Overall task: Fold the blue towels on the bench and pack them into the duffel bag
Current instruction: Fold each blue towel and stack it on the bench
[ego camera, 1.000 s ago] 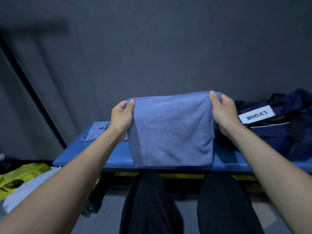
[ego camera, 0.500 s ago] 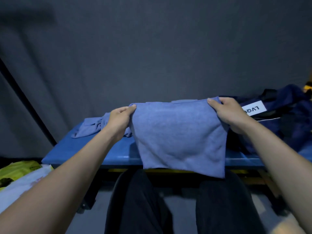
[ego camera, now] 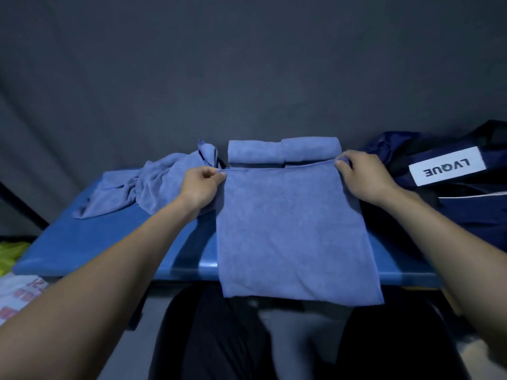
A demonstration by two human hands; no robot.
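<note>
Two hands at the far edge of one blue towel (ego camera: 290, 229), both gripping. Left hand (ego camera: 201, 186) at the far left corner, fingers (ego camera: 216, 175) curled narrow, thumb and fingertips pinching the hem. Right hand (ego camera: 362, 178) at the far right corner, fingers (ego camera: 343, 161) likewise curled tight over the hem, pinching it. Hem drawn straight between the two grips. Towel body spread flat on the blue counter (ego camera: 90, 242), extending toward the viewer from the fingers, near edge hanging over the counter's front lip above dark-trousered legs (ego camera: 219, 338). Just behind the held hem, against the dark backdrop (ego camera: 247, 64): two rolled or folded blue towels (ego camera: 284, 150), side by side, touching; exact fold not discernible. To the left of the left hand: crumpled blue towel (ego camera: 153, 187), loose heap on the counter, one corner standing up near the knuckles. To the right, beside the right wrist: navy duffel bag (ego camera: 466, 212) on the counter, white label (ego camera: 447, 167) reading "LVQUE" upside down, top apparently slack; whether open or zipped not discernible. Lower left, off the counter: yellow-green item (ego camera: 11, 256) and white printed material (ego camera: 19, 300), both partly cut off by the frame. Both forearms bare, reaching forward from the lower corners.
</note>
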